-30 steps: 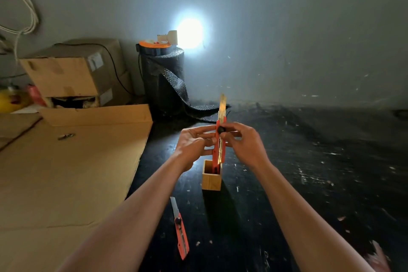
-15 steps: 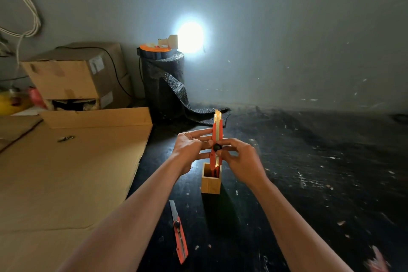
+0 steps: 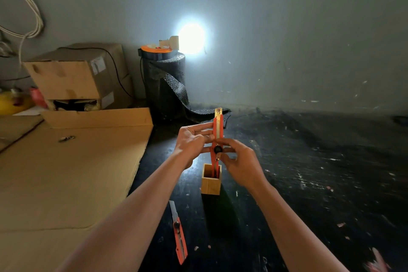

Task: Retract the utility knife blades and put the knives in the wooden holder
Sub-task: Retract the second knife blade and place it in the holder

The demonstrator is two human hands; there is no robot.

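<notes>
Partly hidden, the upright orange utility knife (image 3: pixel 217 130) has its lower end down inside the wooden holder (image 3: pixel 210 183), a short blade tip showing on top; left hand (image 3: pixel 194 141) pinches its body, right hand (image 3: pixel 238 161) grips at the black slider knob. Black scuffed floor (image 3: pixel 309 172), flat cardboard sheet (image 3: pixel 66 172) left, grey wall (image 3: pixel 287 40) with glare. Two knives: second utility knife (image 3: pixel 179 234) lies near the holder, blade out.

Dark scuffed floor (image 3: pixel 309 183) carrying everything, wooden holder (image 3: pixel 210 184) sitting at centre, second orange knife (image 3: pixel 180 236) lying flat at its 7 o'clock, blade out, flat cardboard sheet (image 3: pixel 66 179) spreading at 9, black mesh roll (image 3: pixel 164 86) standing at 11, stacked boxes (image 3: pixel 77 75) sitting at 10.
</notes>
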